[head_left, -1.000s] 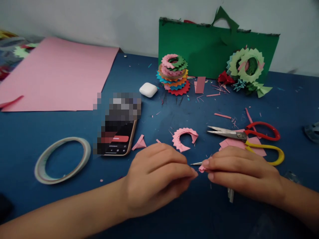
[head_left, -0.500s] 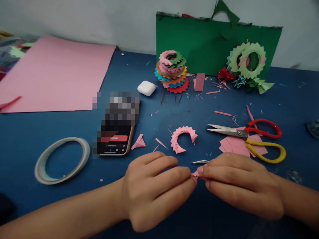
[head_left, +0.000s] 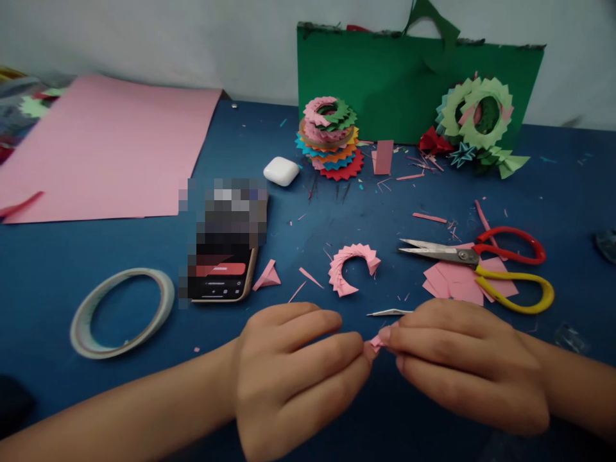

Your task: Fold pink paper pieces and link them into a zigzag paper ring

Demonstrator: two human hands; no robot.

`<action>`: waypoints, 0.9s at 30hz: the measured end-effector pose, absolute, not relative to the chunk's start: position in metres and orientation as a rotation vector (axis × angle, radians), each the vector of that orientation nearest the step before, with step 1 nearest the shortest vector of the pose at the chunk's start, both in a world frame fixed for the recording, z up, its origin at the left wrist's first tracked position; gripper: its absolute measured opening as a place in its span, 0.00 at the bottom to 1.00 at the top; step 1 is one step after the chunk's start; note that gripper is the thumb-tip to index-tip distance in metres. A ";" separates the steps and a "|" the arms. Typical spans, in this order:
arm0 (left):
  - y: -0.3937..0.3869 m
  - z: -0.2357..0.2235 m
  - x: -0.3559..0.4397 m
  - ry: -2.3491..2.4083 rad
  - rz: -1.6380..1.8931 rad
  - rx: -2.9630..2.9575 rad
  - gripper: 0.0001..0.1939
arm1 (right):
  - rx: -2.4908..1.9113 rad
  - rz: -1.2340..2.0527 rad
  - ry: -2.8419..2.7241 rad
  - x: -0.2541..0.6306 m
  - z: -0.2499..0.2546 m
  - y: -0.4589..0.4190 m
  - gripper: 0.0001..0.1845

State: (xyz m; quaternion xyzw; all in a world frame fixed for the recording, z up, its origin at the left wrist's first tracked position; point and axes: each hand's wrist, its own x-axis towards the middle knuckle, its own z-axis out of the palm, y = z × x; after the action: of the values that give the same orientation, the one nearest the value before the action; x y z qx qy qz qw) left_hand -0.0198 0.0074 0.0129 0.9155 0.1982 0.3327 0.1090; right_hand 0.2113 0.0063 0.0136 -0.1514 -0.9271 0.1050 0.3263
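Note:
My left hand (head_left: 293, 372) and my right hand (head_left: 462, 362) meet low in the middle of the view, fingers curled, both pinching one small pink paper piece (head_left: 376, 341) between their fingertips. Only a corner of that piece shows. Just beyond the hands a half-made pink folded paper ring (head_left: 353, 266) lies on the blue table (head_left: 77, 250). Red and yellow handled scissors (head_left: 481, 266) rest on pink paper squares (head_left: 457, 282) at the right. A thin metal point (head_left: 387, 313) lies just behind my right hand.
A phone (head_left: 224, 256) and a tape roll (head_left: 122, 311) lie at the left, a white earbud case (head_left: 281, 171) beyond. A large pink sheet (head_left: 106, 151) lies back left. A stack of coloured paper rings (head_left: 331, 138), a green card (head_left: 409, 90) and green rings (head_left: 476, 119) stand behind.
Both hands have drawn slightly toward me and lower in the view while still pinching the pink piece. Nothing else on the table moved.

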 end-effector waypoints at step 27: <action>0.015 0.017 -0.013 0.708 0.825 2.320 0.08 | -0.620 0.781 -2.224 0.207 0.012 0.006 0.05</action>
State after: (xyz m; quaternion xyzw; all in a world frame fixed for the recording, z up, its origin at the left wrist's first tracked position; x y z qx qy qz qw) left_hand -0.0130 0.0150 0.0173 0.8677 0.2647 0.3086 0.2859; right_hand 0.2068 0.0062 0.0122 -0.2387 -0.8564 0.3007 0.3451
